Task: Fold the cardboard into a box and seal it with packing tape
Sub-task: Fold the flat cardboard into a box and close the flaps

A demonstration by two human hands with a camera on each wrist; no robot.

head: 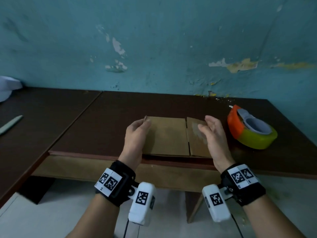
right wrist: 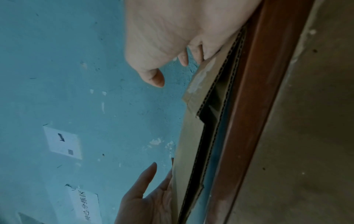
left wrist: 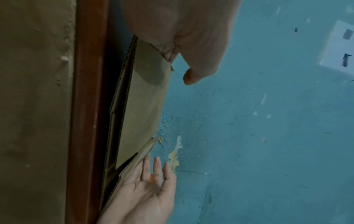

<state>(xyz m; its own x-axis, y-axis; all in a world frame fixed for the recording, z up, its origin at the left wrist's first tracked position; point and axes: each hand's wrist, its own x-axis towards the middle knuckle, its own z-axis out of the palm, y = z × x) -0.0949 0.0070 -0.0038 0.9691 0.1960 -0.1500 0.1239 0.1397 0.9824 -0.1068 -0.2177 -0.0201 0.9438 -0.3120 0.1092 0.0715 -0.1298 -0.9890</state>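
A flattened brown cardboard box [head: 169,134] lies on the dark brown table [head: 103,121] near its front edge. My left hand [head: 139,126] is at the cardboard's left edge, fingers against the raised left corner and thumb held apart from it. My right hand [head: 209,129] is at the right edge, its straight fingers touching the slightly lifted right flap. In the left wrist view the cardboard [left wrist: 145,98] shows two layers parting, with my right hand [left wrist: 145,189] flat at its far end. The right wrist view shows the cardboard [right wrist: 191,151] and my left hand [right wrist: 147,200] lying along it.
An orange and yellow packing tape roll with a grey dispenser [head: 252,129] sits on the table to the right of my right hand. A grey flat tool [head: 10,124] and something white [head: 8,88] lie far left. A teal wall stands behind the table.
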